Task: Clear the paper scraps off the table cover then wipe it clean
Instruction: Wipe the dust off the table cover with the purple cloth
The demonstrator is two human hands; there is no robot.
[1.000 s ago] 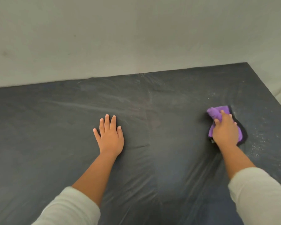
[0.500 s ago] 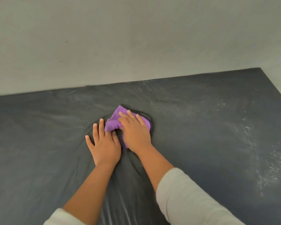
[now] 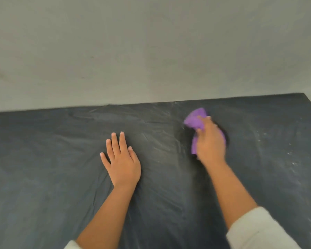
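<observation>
Wiping near the table cover's (image 3: 43,159) far edge, the right hand (image 3: 211,142) grips the purple cloth (image 3: 196,119), the left hand (image 3: 122,164) lies flat, and the specks by the right edge likely need the next pass.

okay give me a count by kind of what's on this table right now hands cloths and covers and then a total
Hands: 2, the left hand flat on the cover and the right hand on the cloth
Cloths: 1, the purple cloth
Covers: 1, the dark table cover
Total: 4
</observation>
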